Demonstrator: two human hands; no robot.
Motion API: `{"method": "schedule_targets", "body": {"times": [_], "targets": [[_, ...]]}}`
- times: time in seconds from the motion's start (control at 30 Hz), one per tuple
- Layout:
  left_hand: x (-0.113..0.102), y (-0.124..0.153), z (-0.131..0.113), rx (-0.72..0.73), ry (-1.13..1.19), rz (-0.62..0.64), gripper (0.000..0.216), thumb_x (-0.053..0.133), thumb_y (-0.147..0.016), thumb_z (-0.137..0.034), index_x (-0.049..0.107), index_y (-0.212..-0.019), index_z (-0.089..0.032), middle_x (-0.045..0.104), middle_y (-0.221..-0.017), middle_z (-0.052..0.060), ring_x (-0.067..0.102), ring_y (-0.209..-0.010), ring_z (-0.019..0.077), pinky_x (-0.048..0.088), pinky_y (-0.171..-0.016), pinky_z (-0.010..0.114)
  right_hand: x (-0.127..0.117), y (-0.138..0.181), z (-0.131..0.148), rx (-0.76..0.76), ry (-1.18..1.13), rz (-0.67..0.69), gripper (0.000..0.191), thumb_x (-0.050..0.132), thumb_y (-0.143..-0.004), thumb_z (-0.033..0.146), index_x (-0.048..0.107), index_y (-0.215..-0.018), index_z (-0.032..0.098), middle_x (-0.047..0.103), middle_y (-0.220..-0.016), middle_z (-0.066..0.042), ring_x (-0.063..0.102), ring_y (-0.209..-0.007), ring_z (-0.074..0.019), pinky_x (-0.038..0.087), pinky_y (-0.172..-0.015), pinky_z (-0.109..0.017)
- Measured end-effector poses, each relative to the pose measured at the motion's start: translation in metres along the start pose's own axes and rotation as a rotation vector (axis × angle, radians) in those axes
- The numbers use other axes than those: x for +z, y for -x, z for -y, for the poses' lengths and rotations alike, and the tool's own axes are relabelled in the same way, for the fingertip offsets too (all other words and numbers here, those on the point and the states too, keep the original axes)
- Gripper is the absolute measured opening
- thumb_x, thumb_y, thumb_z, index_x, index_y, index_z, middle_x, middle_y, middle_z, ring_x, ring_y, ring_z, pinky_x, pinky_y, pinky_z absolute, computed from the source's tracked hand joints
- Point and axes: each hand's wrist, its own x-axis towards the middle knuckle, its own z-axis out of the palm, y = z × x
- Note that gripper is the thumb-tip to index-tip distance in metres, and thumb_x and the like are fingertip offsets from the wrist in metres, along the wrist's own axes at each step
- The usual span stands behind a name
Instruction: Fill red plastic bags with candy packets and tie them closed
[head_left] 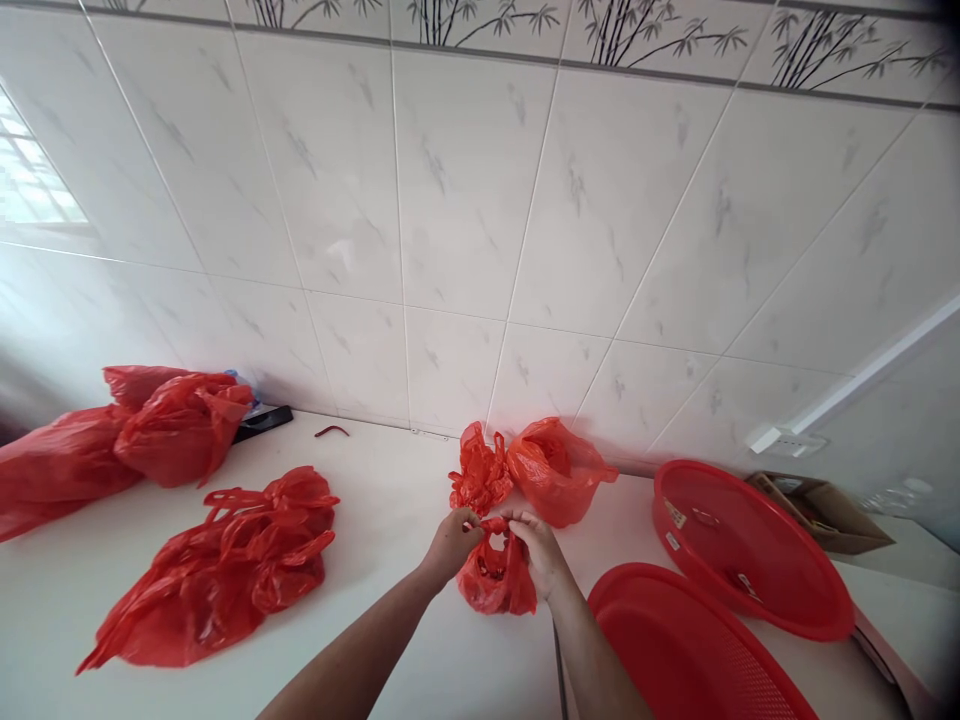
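Both of my hands are at the top of a small red plastic bag (499, 590) on the white counter. Its handles are twisted together between my fingers, with a gap below them through which something dark shows inside. My left hand (454, 545) pinches the handles from the left. On the other side, my right hand (536, 550) grips them with thumb and fingers. Just behind stand a crumpled red plastic bag (480, 470) and a wider, open-mouthed red bag (559, 475).
Several tied red bags (217, 580) lie on the left, with fuller red bags (165, 430) near the wall. A red basket (675, 640) and a red tray-like basin (750, 550) stand right. Behind them are a cardboard box (825, 515) and a power strip (787, 441).
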Motion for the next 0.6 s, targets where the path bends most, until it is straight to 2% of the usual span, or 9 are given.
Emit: {"method": "schedule_targets", "body": {"times": [0.17, 0.27, 0.33, 0.43, 0.53, 0.6], "targets": [[-0.018, 0.001, 0.029, -0.057, -0.047, -0.082, 0.006, 0.053, -0.073, -0.025, 0.054, -0.070, -0.020, 0.064, -0.093, 0.003, 0.054, -0.074, 0.0156, 0.042, -0.066, 0.027, -0.030, -0.011, -0.028, 0.062, 0.048, -0.255, 0.022, 0.057, -0.065, 0.039, 0.059, -0.077, 0.020, 0.058, -0.063, 0.001, 0.054, -0.058, -0.0157, 0.045, -0.060, -0.030], [-0.031, 0.006, 0.050, -0.108, -0.065, -0.093, 0.015, 0.051, -0.077, -0.034, 0.055, -0.073, -0.020, 0.063, -0.084, 0.003, 0.056, -0.073, 0.0170, 0.043, -0.064, 0.028, -0.043, -0.012, -0.045, 0.111, 0.116, -0.336, 0.030, 0.054, -0.065, 0.039, 0.061, -0.087, 0.020, 0.059, -0.067, 0.000, 0.054, -0.058, -0.0169, 0.044, -0.059, -0.031], [-0.037, 0.010, 0.061, -0.129, -0.069, -0.052, 0.020, 0.050, -0.079, -0.039, 0.057, -0.077, -0.020, 0.063, -0.081, 0.002, 0.057, -0.073, 0.0168, 0.044, -0.063, 0.027, -0.044, -0.010, -0.054, 0.130, 0.144, -0.309, 0.046, 0.053, -0.066, 0.040, 0.058, -0.107, 0.019, 0.063, -0.084, -0.004, 0.060, -0.072, -0.0191, 0.048, -0.065, -0.031], [-0.040, 0.015, 0.076, -0.138, -0.078, 0.049, 0.030, 0.057, -0.076, -0.038, 0.060, -0.100, -0.021, 0.064, -0.104, 0.003, 0.059, -0.078, 0.0144, 0.047, -0.068, 0.026, -0.039, -0.005, -0.065, 0.185, 0.185, -0.212, 0.079, 0.062, -0.060, 0.035, 0.042, -0.134, 0.018, 0.059, -0.119, -0.013, 0.060, -0.107, -0.0235, 0.050, -0.080, -0.031], [-0.036, 0.015, 0.089, -0.181, -0.129, 0.133, 0.069, 0.068, -0.064, -0.027, 0.048, -0.130, -0.022, 0.055, -0.128, 0.009, 0.061, -0.090, 0.0170, 0.050, -0.073, 0.027, -0.031, 0.001, -0.077, 0.266, 0.251, -0.090, 0.105, 0.072, -0.046, 0.024, 0.032, -0.143, 0.015, 0.048, -0.136, -0.020, 0.052, -0.123, -0.0292, 0.050, -0.086, -0.033], [-0.029, 0.011, 0.095, -0.205, -0.180, 0.166, 0.090, 0.070, -0.058, -0.020, 0.037, -0.141, -0.021, 0.049, -0.137, 0.014, 0.060, -0.099, 0.0213, 0.051, -0.075, 0.029, -0.025, 0.005, -0.085, 0.278, 0.336, -0.011, 0.117, 0.076, -0.039, 0.021, 0.027, -0.146, 0.016, 0.044, -0.140, -0.020, 0.048, -0.127, -0.0302, 0.051, -0.085, -0.034]]}}
